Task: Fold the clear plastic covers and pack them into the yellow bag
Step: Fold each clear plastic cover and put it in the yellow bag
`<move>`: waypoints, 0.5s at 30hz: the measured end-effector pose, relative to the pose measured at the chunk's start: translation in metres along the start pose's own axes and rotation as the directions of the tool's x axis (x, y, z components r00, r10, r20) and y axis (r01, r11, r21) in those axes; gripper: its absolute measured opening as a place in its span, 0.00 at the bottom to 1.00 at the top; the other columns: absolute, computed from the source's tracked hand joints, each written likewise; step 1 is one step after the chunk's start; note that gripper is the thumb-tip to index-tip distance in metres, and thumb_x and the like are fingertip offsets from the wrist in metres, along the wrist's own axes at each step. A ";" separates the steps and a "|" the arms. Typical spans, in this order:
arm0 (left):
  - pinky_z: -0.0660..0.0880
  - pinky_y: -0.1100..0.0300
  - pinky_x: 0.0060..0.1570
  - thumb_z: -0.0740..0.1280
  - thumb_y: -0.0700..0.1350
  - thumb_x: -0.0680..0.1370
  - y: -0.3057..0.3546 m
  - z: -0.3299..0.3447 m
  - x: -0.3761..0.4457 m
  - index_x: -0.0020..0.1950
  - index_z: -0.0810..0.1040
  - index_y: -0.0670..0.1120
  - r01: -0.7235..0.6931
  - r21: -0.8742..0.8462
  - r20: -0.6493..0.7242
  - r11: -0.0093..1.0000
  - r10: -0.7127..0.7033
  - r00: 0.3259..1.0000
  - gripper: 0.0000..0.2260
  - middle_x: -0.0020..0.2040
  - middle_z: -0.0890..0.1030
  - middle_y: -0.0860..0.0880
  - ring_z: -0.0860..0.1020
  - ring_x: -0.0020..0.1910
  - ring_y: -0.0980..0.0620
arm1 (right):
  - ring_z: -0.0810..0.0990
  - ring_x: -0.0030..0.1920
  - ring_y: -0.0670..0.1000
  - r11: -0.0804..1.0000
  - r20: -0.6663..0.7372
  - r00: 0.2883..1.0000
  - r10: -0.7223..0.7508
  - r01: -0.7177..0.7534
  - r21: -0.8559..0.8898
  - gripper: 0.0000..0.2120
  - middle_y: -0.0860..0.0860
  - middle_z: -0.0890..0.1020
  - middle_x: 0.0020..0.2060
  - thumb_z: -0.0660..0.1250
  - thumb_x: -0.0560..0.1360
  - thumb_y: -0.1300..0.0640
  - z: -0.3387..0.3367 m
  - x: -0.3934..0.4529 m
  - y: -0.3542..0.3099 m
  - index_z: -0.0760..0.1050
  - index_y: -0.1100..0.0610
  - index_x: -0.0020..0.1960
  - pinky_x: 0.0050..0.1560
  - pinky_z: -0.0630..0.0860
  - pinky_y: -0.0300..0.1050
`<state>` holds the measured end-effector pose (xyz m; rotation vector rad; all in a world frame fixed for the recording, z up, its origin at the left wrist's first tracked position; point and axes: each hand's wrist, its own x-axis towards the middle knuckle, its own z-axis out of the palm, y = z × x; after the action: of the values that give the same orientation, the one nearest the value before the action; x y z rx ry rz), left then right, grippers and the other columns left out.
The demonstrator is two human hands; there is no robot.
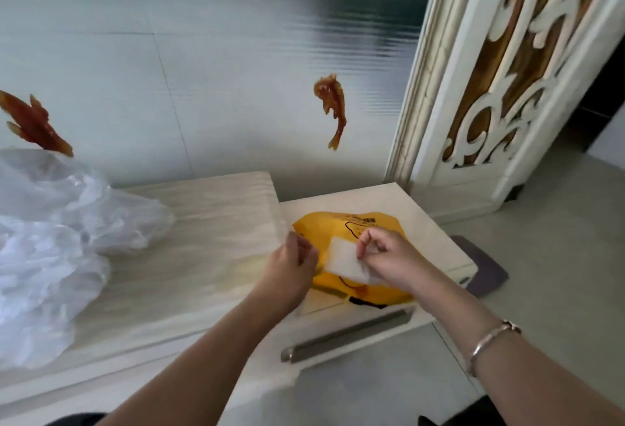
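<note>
Far to the left of the left hand (297,258), a loose heap of clear plastic covers (57,243) lay unfolded on the table (209,222), so most of the work seemed still to do. The left hand pinched one end of a small folded cover (343,261), and the right hand (389,256) pinched its other end with curled fingers. Directly under both hands lay the yellow bag (378,290), flat on a lower white cabinet (426,232). I judged this piece almost ready for packing.
</note>
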<state>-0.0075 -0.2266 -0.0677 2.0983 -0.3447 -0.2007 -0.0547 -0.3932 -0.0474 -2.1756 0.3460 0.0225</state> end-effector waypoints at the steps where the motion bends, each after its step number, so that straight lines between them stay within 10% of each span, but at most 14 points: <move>1: 0.71 0.59 0.49 0.58 0.45 0.81 -0.001 0.007 0.001 0.52 0.72 0.46 -0.057 0.156 0.022 0.986 0.054 0.998 0.05 0.51 0.79 0.45 0.77 0.53 0.46 | 0.74 0.42 0.50 0.998 0.000 1.000 0.027 -0.027 -0.051 0.17 0.47 0.76 0.37 0.56 0.73 0.69 -0.004 0.003 0.007 0.74 0.51 0.33 0.39 0.70 0.43; 4: 0.55 0.51 0.73 0.54 0.46 0.82 -0.012 0.024 0.005 0.55 0.77 0.51 -0.262 0.564 0.263 0.783 0.131 0.956 0.12 0.72 0.67 0.47 0.58 0.75 0.43 | 0.74 0.62 0.53 0.974 0.116 0.981 0.152 -0.129 -0.188 0.21 0.51 0.79 0.57 0.56 0.75 0.68 -0.011 0.011 0.027 0.78 0.50 0.32 0.51 0.73 0.43; 7: 0.38 0.44 0.75 0.53 0.46 0.83 -0.019 0.032 0.008 0.65 0.74 0.52 -0.327 0.700 0.369 0.634 0.070 0.927 0.15 0.79 0.53 0.49 0.43 0.78 0.44 | 0.73 0.62 0.56 0.938 0.248 0.936 0.249 -0.169 -0.304 0.18 0.53 0.73 0.66 0.59 0.77 0.65 -0.014 0.013 0.035 0.81 0.48 0.38 0.50 0.72 0.43; 15: 0.71 0.54 0.60 0.62 0.39 0.77 -0.004 0.037 0.033 0.58 0.77 0.48 -0.256 0.300 -0.026 0.919 0.276 0.961 0.11 0.57 0.78 0.51 0.76 0.56 0.49 | 0.71 0.64 0.50 0.987 0.089 0.984 0.155 -0.150 -0.064 0.18 0.48 0.74 0.63 0.59 0.78 0.62 -0.007 0.033 0.024 0.74 0.53 0.66 0.58 0.67 0.40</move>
<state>0.0143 -0.2648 -0.0903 2.3145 -0.6480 0.0905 -0.0295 -0.4201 -0.0664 -2.1915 0.4628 0.2221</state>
